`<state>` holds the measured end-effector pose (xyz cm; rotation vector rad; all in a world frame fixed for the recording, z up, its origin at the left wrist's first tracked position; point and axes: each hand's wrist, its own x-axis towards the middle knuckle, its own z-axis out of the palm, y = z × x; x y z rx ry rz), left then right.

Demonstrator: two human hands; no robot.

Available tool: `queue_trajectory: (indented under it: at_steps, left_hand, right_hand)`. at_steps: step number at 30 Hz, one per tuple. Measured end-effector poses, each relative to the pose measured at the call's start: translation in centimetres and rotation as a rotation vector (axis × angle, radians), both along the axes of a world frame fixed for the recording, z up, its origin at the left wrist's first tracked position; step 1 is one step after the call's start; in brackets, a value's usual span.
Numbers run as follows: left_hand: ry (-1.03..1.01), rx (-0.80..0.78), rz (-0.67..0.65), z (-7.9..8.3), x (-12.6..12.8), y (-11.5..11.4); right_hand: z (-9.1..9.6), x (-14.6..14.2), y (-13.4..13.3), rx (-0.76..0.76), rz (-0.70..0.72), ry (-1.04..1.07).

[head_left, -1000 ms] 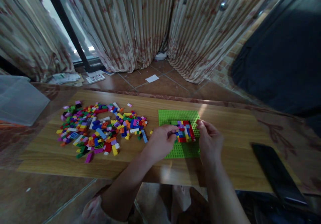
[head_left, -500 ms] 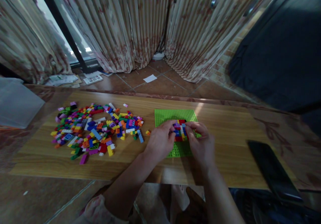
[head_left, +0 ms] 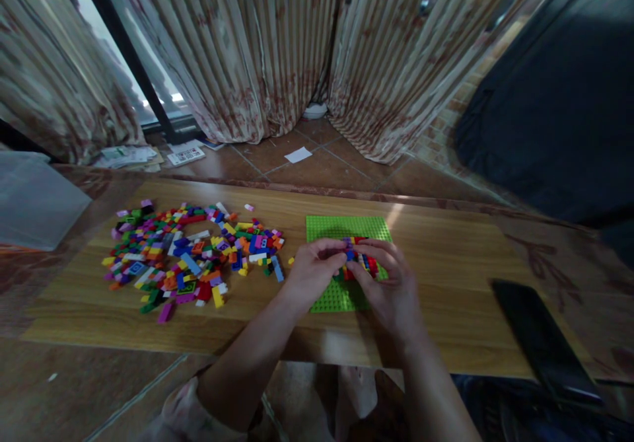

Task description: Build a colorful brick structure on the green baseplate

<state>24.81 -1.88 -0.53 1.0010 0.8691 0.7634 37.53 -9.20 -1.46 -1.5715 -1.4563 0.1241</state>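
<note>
Both hands meet over a block of multicoloured toy bricks [head_left: 367,263] on a green studded baseplate [head_left: 337,300]. A small blue brick [head_left: 350,256] shows between the fingertips. My left hand [head_left: 317,267] comes in from the left, its thumb and fingers closed at that brick. From the right, my right hand [head_left: 391,283] curls over the block, with its thumb and index finger bent toward the same blue brick. The fingers hide much of the brick block, so the exact grip is partly covered.
A wide heap of loose toy bricks [head_left: 183,257] covers the left part of the wooden table [head_left: 446,283]. A black phone-like slab [head_left: 545,343] lies at the right front edge. A translucent plastic bin [head_left: 37,197] stands at the far left. Striped curtains [head_left: 238,52] hang behind.
My right hand has moved left across the brick block, its thumb now close to my left thumb. The blue brick now shows between the fingertips.
</note>
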Motion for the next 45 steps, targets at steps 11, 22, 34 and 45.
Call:
queue_trajectory:
  at_steps: [11, 22, 34, 45]
  left_hand:
    - [0.066, 0.036, -0.104, -0.3, -0.1, 0.0]
    - [0.610, 0.587, -0.243, -0.1, -0.9, -0.1]
    - [0.767, 0.730, -0.368, 0.4, -0.9, -0.6]
    - [0.807, 0.779, -0.386, 0.2, -0.9, -0.7]
  right_hand:
    - [-0.3, 0.4, 0.0, 0.020, -0.030, -0.083]
    - [-1.7, 1.5, 0.7, -0.071, -0.078, -0.268]
    - [-1.5, 1.7, 0.7, -0.134, -0.211, 0.040]
    - [-2.7, 1.1, 1.5, -0.167, -0.334, 0.000]
